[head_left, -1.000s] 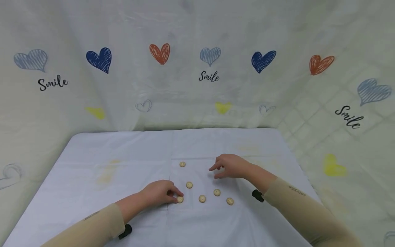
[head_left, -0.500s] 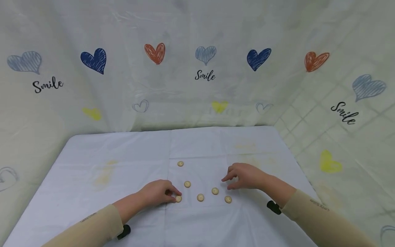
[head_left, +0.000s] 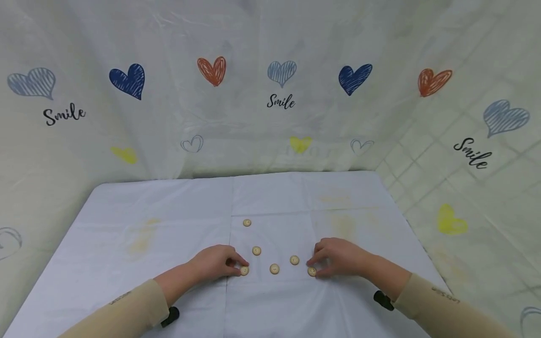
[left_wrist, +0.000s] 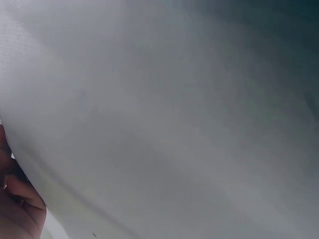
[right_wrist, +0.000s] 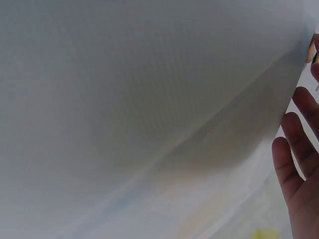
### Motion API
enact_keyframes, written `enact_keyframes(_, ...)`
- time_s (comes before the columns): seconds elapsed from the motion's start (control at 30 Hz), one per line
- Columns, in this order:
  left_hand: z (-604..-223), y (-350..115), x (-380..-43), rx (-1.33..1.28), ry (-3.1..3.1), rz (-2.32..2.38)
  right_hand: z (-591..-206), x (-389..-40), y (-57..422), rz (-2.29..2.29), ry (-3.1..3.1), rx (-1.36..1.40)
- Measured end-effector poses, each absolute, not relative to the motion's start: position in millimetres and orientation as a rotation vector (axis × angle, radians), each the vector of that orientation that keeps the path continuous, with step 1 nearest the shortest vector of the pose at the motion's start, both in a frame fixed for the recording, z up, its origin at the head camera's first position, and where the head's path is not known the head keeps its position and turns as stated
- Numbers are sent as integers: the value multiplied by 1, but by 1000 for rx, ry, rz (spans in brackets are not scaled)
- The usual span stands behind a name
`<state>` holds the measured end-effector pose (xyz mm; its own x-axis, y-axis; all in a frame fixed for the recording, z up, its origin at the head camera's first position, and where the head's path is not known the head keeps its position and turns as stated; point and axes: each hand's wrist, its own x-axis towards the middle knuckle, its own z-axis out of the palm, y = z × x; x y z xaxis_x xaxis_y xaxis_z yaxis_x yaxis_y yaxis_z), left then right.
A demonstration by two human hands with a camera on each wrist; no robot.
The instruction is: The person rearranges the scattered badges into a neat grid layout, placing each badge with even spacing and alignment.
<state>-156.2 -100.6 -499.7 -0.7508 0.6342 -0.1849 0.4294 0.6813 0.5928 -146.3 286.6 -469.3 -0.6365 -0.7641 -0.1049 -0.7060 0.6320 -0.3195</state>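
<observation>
Head view: The left hand point(head_left: 213, 263) holds the near left button point(head_left: 244, 271) in a narrow pinch between thumb and forefinger. The right hand point(head_left: 343, 257) sets thumb and forefinger narrowly at the edges of the near right button point(head_left: 312, 272). Both buttons rest on the white cloth point(head_left: 127, 211). Between the hands lie a centre button point(head_left: 274, 269) and, just beside the right hand, a neighbouring button point(head_left: 294, 260). Beyond the near left button lie a middle button point(head_left: 256, 250) and a far button point(head_left: 247, 223).

Left wrist view: A pale surface point(left_wrist: 159, 124) fills most of the frame. Curled fingers appear at the lower left edge; the grip cannot be told here.

Right wrist view: Three fingers extend, slightly spread, at the right edge; the pinch is largely cut off.
</observation>
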Motion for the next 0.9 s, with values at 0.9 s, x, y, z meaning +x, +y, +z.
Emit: enact_keyframes(0.9, -501, -100, -155, 857, 2547, 724, -460, -159, 285, -269, 2714, -1454)
